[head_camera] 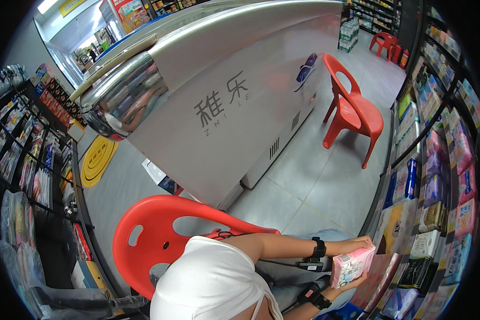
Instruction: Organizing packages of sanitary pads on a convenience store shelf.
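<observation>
A small pink soft pack (352, 266) with a floral print and writing is held between my two hands, in front of the shelf on the right. My left hand (351, 245) grips its upper edge, with the fingers bent over the far corner. From below, my right hand (350, 283) supports the lower edge. Black straps with small devices circle both wrists. Just beyond the pack, a large pink package (374, 280) lies on the bottom level of the shelf rack (378, 208).
The red plastic chair (152, 224) is under me. A white chest freezer (224, 112) stands to my left, with another red chair (354, 104) past it. Several packaged goods fill the rack, including a black pack (416, 272). A yellow mat (99, 162) lies behind.
</observation>
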The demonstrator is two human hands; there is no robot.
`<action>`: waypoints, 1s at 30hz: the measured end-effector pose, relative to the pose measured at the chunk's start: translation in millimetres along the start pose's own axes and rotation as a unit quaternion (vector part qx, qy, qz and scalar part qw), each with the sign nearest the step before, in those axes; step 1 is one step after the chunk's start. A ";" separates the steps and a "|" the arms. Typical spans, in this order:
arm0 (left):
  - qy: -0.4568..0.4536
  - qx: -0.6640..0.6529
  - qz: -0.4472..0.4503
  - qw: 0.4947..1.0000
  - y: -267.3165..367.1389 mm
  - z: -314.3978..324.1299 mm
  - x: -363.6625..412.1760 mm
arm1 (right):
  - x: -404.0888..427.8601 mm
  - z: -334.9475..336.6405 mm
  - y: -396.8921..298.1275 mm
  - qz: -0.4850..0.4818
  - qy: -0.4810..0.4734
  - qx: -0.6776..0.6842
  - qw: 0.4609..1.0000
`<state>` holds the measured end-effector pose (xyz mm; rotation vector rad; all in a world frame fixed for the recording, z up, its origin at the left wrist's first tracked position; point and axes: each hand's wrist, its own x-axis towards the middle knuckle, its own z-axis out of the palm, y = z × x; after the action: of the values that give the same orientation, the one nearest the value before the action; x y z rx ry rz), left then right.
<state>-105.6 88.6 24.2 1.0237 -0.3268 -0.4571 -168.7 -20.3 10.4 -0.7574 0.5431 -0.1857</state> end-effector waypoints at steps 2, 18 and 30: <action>-0.007 0.013 0.022 1.000 -3.9 -2.1 2.3 | -6.2 11.9 -5.5 0.017 -0.011 0.015 1.000; -0.060 0.028 0.122 0.990 -14.4 -5.4 7.6 | 4.2 -18.8 0.1 -0.033 0.056 -0.004 0.998; -0.125 0.050 -0.094 0.986 -52.4 -20.0 35.7 | -29.3 -3.3 -1.3 -0.319 0.159 -0.193 0.914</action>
<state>-76.7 62.2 -29.5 1.1018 -0.4825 -0.7493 -195.2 -12.9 21.1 -1.2921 0.6325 -0.8394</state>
